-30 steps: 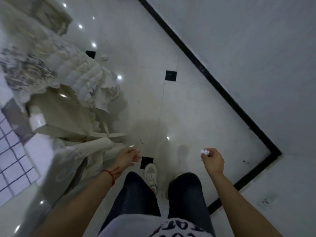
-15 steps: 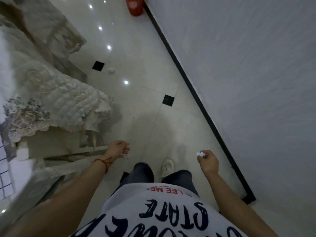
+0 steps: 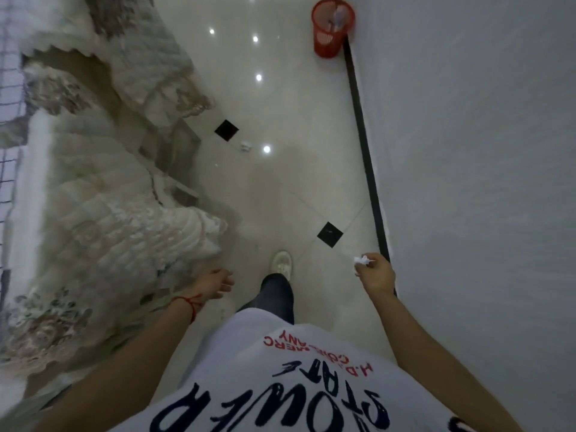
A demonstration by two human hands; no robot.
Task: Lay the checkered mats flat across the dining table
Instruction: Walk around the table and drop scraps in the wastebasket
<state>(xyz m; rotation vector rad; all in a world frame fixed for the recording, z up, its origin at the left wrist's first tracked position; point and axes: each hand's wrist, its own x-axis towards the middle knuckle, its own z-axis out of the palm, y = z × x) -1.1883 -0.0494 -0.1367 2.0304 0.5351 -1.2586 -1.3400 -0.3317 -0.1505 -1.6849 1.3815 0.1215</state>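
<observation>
A checkered mat (image 3: 7, 98) with dark grid lines shows as a thin strip at the far left edge, on the dining table. My left hand (image 3: 215, 283) hangs low beside the cushioned chairs with its fingers loosely apart, and it holds nothing. A red string circles that wrist. My right hand (image 3: 375, 274) is closed around a small crumpled white scrap of paper (image 3: 361, 260), near the wall's black baseboard.
Chairs with white quilted covers (image 3: 124, 232) and lace trim line the left side. A red wastebasket (image 3: 332, 28) stands against the wall at the top. The grey wall (image 3: 483, 182) fills the right. Glossy white floor tiles (image 3: 280, 188) run between them; my shoe (image 3: 282, 263) steps forward.
The view has swung along the aisle between chairs and wall. The red wastebasket has come fully into view. Both hands keep their poses, the right still holding the scrap.
</observation>
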